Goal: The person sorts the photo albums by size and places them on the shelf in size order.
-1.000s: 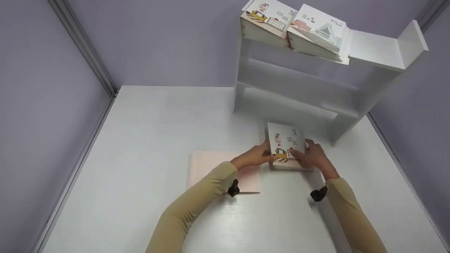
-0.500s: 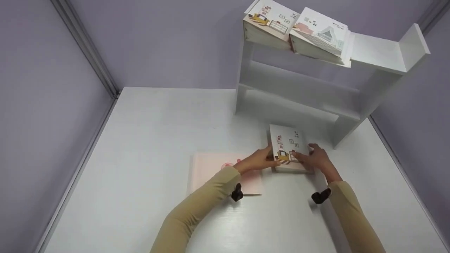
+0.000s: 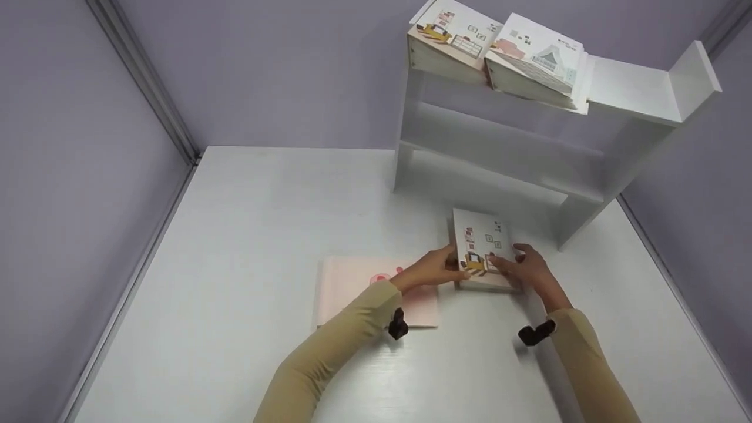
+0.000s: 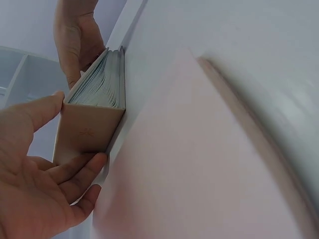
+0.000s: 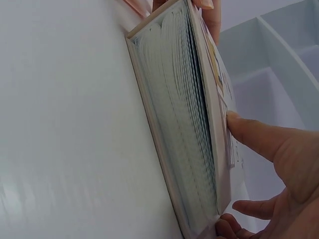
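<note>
A thick photo album (image 3: 483, 230) with a printed white cover lies flat on the white table, in front of the shelf. My left hand (image 3: 433, 268) grips its spine side. In the left wrist view, the thumb is at the cover's edge and the fingers (image 4: 82, 174) lie against the beige spine (image 4: 87, 132). On the opposite side, my right hand (image 3: 526, 267) holds the album, its thumb (image 5: 249, 132) on the cover and the other fingers by the open page edge. Many sleeve pages (image 5: 174, 114) show between the covers. A pink album (image 3: 346, 288) lies flat under my left forearm.
A white shelf unit (image 3: 505, 138) stands behind the album at the back right. Two albums, one with a truck picture (image 3: 455, 32) and one with a grey building (image 3: 537, 53), lean on its top level. Purple walls (image 3: 294, 70) border the table (image 3: 247, 205).
The head view has shifted slightly, so the scene sits a little lower and to the right. Both hands keep their places on the album, with only small finger movement at the right hand.
</note>
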Tool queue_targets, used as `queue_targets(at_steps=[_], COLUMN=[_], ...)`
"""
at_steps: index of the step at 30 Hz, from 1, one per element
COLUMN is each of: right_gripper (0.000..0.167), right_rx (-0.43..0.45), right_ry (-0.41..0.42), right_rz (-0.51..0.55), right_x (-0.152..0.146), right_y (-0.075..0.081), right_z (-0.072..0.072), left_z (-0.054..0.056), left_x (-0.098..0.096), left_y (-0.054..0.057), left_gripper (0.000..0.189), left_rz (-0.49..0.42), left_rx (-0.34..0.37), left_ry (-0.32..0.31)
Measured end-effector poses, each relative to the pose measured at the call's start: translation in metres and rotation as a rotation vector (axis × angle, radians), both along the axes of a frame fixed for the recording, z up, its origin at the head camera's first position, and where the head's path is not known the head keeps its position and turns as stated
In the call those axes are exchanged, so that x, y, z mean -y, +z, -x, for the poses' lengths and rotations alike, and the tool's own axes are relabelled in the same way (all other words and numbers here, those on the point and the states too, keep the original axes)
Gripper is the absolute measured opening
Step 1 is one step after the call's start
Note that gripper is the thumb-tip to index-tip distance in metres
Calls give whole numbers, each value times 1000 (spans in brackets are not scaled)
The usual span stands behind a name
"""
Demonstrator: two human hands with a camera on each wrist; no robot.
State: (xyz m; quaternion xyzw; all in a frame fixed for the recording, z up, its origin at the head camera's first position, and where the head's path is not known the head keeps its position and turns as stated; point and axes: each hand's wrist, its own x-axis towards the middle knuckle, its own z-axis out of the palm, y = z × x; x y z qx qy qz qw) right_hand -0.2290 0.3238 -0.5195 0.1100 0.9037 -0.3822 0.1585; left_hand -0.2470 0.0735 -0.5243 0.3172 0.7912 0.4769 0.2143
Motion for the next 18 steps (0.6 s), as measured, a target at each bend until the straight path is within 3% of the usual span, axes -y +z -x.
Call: queue_targets(at_steps=[9, 18], right_gripper=[103, 98], right_rx=[-40, -62], right_ry=[-51, -49], right_rz=[107, 105], right_x=[2, 0], right_y=[3, -5], right_z=[-5, -8], left_z=[1, -1], left_x=[2, 0], left_y=[0, -4], left_gripper=[65, 92], left_rz=[-11, -27], left_rx=[-7, 25], left_ry=[5, 60])
